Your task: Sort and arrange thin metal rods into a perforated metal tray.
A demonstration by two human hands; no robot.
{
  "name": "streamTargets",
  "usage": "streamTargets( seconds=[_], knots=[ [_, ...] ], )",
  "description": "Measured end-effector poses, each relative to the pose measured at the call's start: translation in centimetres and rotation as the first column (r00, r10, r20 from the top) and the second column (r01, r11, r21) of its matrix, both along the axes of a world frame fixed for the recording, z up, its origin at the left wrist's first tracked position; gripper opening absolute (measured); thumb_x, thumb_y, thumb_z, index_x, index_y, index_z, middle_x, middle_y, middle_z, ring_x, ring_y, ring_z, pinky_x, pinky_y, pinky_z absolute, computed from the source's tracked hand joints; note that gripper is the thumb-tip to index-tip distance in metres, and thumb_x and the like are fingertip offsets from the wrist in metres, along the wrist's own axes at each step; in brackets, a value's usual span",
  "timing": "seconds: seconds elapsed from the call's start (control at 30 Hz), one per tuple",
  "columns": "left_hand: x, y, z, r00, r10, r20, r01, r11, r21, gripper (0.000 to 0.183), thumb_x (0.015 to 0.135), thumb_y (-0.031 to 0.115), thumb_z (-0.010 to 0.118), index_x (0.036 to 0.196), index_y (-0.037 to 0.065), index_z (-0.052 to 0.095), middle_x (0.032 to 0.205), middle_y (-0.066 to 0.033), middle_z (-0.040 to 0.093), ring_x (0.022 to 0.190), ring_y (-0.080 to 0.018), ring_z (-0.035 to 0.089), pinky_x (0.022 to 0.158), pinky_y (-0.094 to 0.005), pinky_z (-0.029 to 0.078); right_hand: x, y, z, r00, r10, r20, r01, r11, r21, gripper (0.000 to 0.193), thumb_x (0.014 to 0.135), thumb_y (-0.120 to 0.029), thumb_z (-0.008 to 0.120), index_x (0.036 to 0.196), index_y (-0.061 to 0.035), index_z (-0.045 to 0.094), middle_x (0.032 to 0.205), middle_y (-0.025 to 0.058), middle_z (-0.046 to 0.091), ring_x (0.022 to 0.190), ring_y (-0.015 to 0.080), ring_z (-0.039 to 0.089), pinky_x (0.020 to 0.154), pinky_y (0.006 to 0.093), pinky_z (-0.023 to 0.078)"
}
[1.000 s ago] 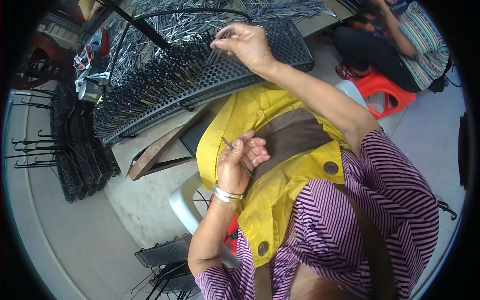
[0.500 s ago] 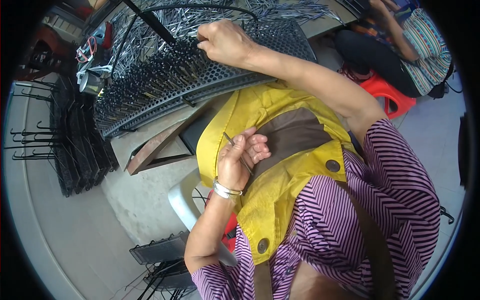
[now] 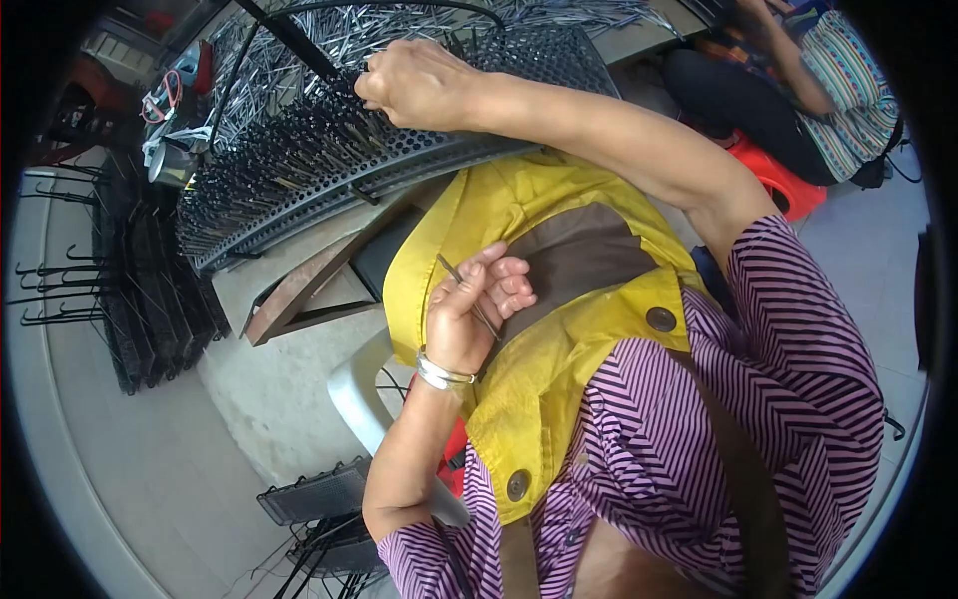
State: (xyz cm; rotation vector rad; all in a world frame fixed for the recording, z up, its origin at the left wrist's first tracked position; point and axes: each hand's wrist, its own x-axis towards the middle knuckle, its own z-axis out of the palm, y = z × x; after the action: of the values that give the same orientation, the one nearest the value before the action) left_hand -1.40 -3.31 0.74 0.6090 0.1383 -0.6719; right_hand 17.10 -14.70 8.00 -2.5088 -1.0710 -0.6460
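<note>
My left hand (image 3: 471, 304) lies palm up above the yellow apron (image 3: 419, 280), closed on a thin dark metal rod (image 3: 450, 268) that passes under the thumb and across the palm. My right hand (image 3: 414, 85) is closed at the upper side of the black perforated rack (image 3: 439, 150), with its fingertips pinched by the standing rods. Whatever sits between those fingertips is hidden. Many thin dark rods (image 3: 289, 155) with black tips stand packed in the holes on the rack's left part, and holes without rods show toward its right.
Loose grey rods (image 3: 329, 30) are heaped on the table behind the rack. A metal cup (image 3: 175, 163) and red-handled scissors (image 3: 163, 97) lie at its left. More black racks with hooks (image 3: 150, 280) stand on the left. Another person (image 3: 838, 90) sits at the upper right beside a red stool (image 3: 783, 185).
My right hand has shifted slightly left along the rack, toward the packed rods. The left hand keeps its hold on the rod. The whole view has shifted a little.
</note>
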Motion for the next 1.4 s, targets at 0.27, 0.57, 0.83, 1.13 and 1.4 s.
streamTargets(
  seconds=[0.27,0.57,0.83,1.13,1.4],
  knots=[
    [-0.2,0.0,0.4,0.999,0.013,-0.034,-0.015,0.998,-0.063,0.035,0.085,0.019,0.046,0.109,-0.006,0.043,0.098,-0.0190,0.055,0.081,-0.0253,0.057,0.073,-0.0379,0.047,-9.1,-1.8,-4.2,0.416,0.465,-0.781,-0.072,0.873,0.482,0.013,0.072,-0.009,0.062,0.068,0.0021,0.058,0.057,0.0052,0.057,0.053,0.0080,0.051,0.047,0.0264,0.040],
    [-0.5,-0.4,0.8,0.989,-0.146,0.012,0.146,0.985,-0.087,0.032,0.084,0.017,0.048,0.106,-0.006,0.045,0.097,-0.0204,0.054,0.081,-0.0261,0.057,0.073,-0.0374,0.048,-11.3,-2.1,-3.0,0.389,0.564,-0.729,0.326,0.655,0.681,0.006,0.067,0.001,0.061,0.070,0.0040,0.056,0.058,0.0071,0.058,0.053,0.0085,0.055,0.047,0.0231,0.044],
    [-0.4,-0.2,0.7,0.995,-0.091,0.050,0.095,0.991,-0.096,0.041,0.084,0.017,0.050,0.115,-0.006,0.039,0.101,-0.0191,0.053,0.085,-0.0252,0.056,0.077,-0.0364,0.046,-11.1,-2.8,-3.3,0.489,0.546,-0.681,0.216,0.680,0.700,0.007,0.072,0.000,0.062,0.077,0.0007,0.057,0.067,0.0025,0.059,0.060,0.0057,0.054,0.054,0.0194,0.045],
    [0.1,0.1,0.8,0.998,-0.034,0.051,0.035,0.999,-0.032,0.048,0.080,0.020,0.055,0.118,-0.003,0.037,0.104,-0.0172,0.051,0.088,-0.0244,0.055,0.080,-0.0355,0.045,-1.2,-3.2,-0.2,0.997,-0.046,0.057,0.001,0.785,0.619,0.009,0.071,-0.004,0.064,0.077,0.0004,0.059,0.068,0.0063,0.059,0.059,0.0107,0.057,0.053,0.0214,0.044],
    [-0.2,0.1,0.9,0.998,-0.021,-0.052,0.017,0.997,-0.081,0.044,0.080,0.018,0.056,0.117,-0.001,0.042,0.104,-0.0169,0.053,0.089,-0.0238,0.056,0.080,-0.0368,0.046,0.1,-2.7,-2.1,0.946,0.098,0.310,-0.214,0.906,0.365,0.007,0.064,-0.004,0.060,0.069,-0.0012,0.055,0.066,0.0072,0.053,0.058,0.0205,0.049,0.049,0.0303,0.041]
  ],
)
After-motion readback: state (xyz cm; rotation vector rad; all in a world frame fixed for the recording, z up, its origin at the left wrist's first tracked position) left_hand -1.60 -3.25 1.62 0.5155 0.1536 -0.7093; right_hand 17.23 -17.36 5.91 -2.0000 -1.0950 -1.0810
